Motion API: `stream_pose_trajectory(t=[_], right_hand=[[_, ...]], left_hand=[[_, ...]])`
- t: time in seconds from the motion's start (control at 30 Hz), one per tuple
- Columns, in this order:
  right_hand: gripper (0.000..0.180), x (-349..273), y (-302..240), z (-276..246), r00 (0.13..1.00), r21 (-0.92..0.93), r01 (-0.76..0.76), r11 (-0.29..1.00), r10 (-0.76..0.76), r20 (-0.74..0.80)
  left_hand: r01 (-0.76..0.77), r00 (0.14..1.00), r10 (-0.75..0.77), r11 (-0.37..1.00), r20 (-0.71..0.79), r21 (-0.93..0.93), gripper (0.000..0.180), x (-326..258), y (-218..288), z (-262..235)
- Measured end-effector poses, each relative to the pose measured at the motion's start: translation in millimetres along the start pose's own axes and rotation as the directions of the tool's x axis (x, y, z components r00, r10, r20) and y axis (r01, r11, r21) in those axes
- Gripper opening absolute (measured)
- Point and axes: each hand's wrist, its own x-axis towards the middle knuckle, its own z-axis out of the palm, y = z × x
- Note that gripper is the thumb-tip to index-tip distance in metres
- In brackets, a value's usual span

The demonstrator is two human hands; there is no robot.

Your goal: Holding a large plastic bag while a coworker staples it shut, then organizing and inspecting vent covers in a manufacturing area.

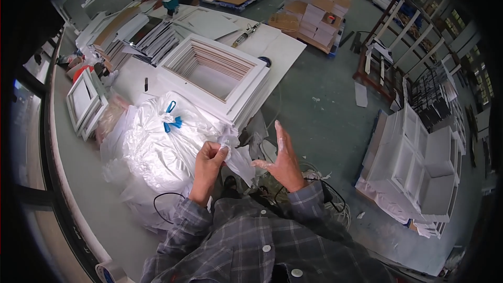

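White sheet [240,164], its material unclear and one end hidden in the grip, hangs right of the bulging white bag [154,144], pinched by the left hand [208,166], while the right hand [286,163] stands open, fingers extended, thumb contact with the sheet impossible to tell.
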Motion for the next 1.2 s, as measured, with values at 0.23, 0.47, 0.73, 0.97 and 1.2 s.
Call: stream_pose_trajectory(t=[0.23, 0.47, 0.73, 0.97, 1.2], right_hand=[[0.116, -3.6, 2.8, -2.9, 0.996, 0.059, -0.026, 0.998, 0.021, 0.084], [0.106, -6.2, 2.7, -2.9, 0.977, 0.239, -0.162, 0.957, 0.123, 0.172], [0.104, -9.3, 5.1, -1.1, 0.983, 0.143, -0.039, 0.989, 0.012, 0.183], [0.107, -17.6, 1.3, 6.9, 0.981, 0.147, -0.155, 0.977, 0.134, 0.144], [0.099, -13.0, 20.2, -9.6, 0.927, 0.156, -0.342, 0.927, 0.305, 0.217]], left_hand=[[-0.224, 0.975, 0.216, 0.945, 0.057, 0.239, 0.009, -15.1, 30.1, 31.9], [-0.229, 0.972, 0.209, 0.944, 0.106, 0.24, 0.01, -28.7, 27.3, 51.2], [-0.041, 0.903, -0.039, 0.984, 0.429, 0.175, 0.012, -21.7, -7.3, 35.2], [0.136, 0.9, -0.091, 0.988, 0.425, -0.076, 0.009, -22.3, -6.6, 32.2], [0.057, 0.972, -0.098, 0.98, 0.215, 0.19, 0.018, -14.9, -63.2, -0.8]])
